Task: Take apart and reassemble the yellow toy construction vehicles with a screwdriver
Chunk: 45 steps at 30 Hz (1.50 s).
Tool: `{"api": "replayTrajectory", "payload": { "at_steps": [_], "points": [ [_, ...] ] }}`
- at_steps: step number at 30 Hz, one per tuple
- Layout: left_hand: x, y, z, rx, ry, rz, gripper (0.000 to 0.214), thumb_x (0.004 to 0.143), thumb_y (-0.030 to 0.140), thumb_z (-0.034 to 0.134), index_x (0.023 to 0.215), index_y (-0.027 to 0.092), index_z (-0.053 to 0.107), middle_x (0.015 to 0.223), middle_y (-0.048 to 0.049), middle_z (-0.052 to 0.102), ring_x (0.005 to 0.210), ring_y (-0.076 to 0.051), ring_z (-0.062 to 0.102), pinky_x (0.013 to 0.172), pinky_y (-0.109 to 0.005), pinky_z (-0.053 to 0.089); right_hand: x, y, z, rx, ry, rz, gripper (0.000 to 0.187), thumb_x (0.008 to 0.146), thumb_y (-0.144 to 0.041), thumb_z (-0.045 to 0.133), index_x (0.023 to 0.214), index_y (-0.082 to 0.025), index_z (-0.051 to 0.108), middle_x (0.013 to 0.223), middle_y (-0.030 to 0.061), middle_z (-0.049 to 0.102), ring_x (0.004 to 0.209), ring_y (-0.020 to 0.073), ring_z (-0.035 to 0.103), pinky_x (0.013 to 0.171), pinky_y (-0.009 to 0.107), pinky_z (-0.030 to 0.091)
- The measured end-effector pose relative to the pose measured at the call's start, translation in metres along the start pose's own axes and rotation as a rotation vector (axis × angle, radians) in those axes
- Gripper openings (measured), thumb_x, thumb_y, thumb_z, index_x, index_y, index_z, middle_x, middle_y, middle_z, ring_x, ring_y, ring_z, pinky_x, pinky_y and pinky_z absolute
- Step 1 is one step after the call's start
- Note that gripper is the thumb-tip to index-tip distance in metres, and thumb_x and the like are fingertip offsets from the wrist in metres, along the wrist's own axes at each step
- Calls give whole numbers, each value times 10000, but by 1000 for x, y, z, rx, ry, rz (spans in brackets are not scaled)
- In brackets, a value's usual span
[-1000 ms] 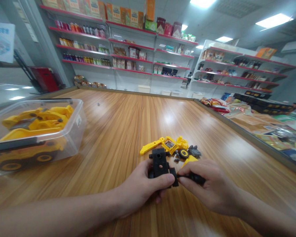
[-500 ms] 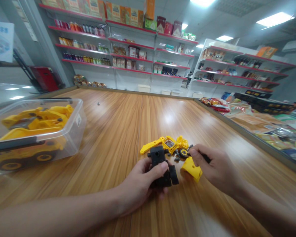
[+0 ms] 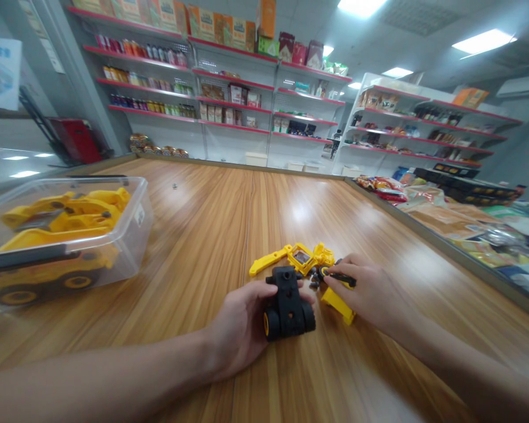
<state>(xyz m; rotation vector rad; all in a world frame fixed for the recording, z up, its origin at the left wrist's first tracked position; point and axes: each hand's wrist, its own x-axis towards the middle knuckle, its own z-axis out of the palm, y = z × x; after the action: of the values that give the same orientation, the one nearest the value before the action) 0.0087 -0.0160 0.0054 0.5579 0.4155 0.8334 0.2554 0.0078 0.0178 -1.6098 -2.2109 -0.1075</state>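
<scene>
My left hand is closed around a black toy-vehicle chassis. Holes run along its face, and fat black wheels sit at its near end, one showing a yellow hub. In my right hand is a short black stick that looks like a screwdriver. Its fingertips reach down beside a loose wheel with a yellow hub, which they partly hide. Small dark pieces lie between the hands. Under the right hand rests a curved yellow part. Just beyond is a yellow toy arm with a cab frame.
A clear plastic box of yellow toy vehicle parts stands on the left of the wooden table. A tiny piece lies farther back. A raised edge borders the table, with packaged goods beyond it at right. Stocked shelves line the back.
My left hand has turned the chassis so its holed face and wheels show. My right hand has moved left and lowered its fingers to the loose wheel and small pieces.
</scene>
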Motion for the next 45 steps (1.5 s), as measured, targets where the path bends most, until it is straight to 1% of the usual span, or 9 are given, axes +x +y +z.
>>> {"api": "replayTrajectory", "payload": {
  "at_steps": [4, 8, 17, 21, 26, 29, 33, 39, 45],
  "points": [
    [1, -1, -2, -16, -21, -2, 411, 825, 245, 515, 1137, 23, 663, 1054, -193, 708, 1030, -294, 642, 949, -406, 447, 0, 0, 1, 22, 24, -42, 176, 891, -328, 611, 919, -241, 761, 980, 46, 694, 801, 179, 677, 756, 314, 536],
    [0, 0, -4, 62, -55, -8, 332, 840, 223, 536, 1051, 26, 700, 980, -190, 712, 855, -252, 671, 768, -346, 496, 1, -2, 0, 51, 13, -78, 159, 888, -309, 616, 894, -228, 753, 936, 47, 723, 800, 189, 681, 736, 308, 534],
    [-4, 4, 0, 105, -73, -44, 277, 718, 224, 665, 944, 64, 673, 896, -153, 675, 819, -245, 662, 740, -325, 489, 2, -9, -1, 22, -47, 78, 193, 867, -392, 624, 892, -254, 756, 845, 33, 745, 760, 208, 695, 639, 285, 502],
    [-4, 3, 3, 156, -155, -41, 197, 784, 219, 653, 919, 76, 652, 929, -153, 670, 806, -198, 650, 752, -302, 503, 3, -9, -1, 40, -48, 93, 187, 863, -385, 626, 889, -256, 760, 846, 32, 749, 756, 206, 696, 619, 273, 497],
    [0, -2, 2, 158, -91, -25, 258, 867, 361, 652, 1018, 159, 596, 821, -86, 668, 705, -191, 670, 632, -280, 521, 4, -8, 0, 92, -42, 84, 175, 866, -358, 617, 891, -261, 761, 875, 20, 750, 782, 204, 691, 678, 288, 508],
    [3, -3, 2, 141, -77, -46, 270, 921, 365, 580, 1113, 175, 582, 800, -49, 642, 678, -188, 675, 643, -332, 556, 4, -8, -1, 176, -13, 94, 161, 859, -350, 630, 907, -264, 758, 909, 7, 755, 820, 206, 694, 726, 307, 515],
    [4, -3, 0, 123, -21, -112, 225, 930, 209, 568, 1144, 143, 552, 949, -96, 675, 823, -188, 702, 787, -359, 556, 3, -14, -6, 385, 52, 160, 175, 835, -377, 673, 923, -252, 758, 953, 11, 762, 859, 209, 704, 768, 318, 531],
    [4, -5, -6, 132, -21, -104, 285, 901, 175, 619, 1153, 132, 492, 1046, -139, 686, 908, -186, 707, 851, -341, 530, 0, -28, -16, 762, -34, 184, 245, 832, -425, 691, 957, -225, 761, 919, 33, 770, 825, 204, 716, 704, 288, 551],
    [5, -5, -7, 145, -24, -102, 295, 902, 174, 619, 1165, 140, 489, 1036, -127, 688, 878, -172, 705, 832, -334, 530, -3, -34, -17, 813, -61, 131, 201, 849, -392, 691, 951, -237, 770, 973, 36, 770, 902, 203, 717, 765, 277, 561]
  ]
}}
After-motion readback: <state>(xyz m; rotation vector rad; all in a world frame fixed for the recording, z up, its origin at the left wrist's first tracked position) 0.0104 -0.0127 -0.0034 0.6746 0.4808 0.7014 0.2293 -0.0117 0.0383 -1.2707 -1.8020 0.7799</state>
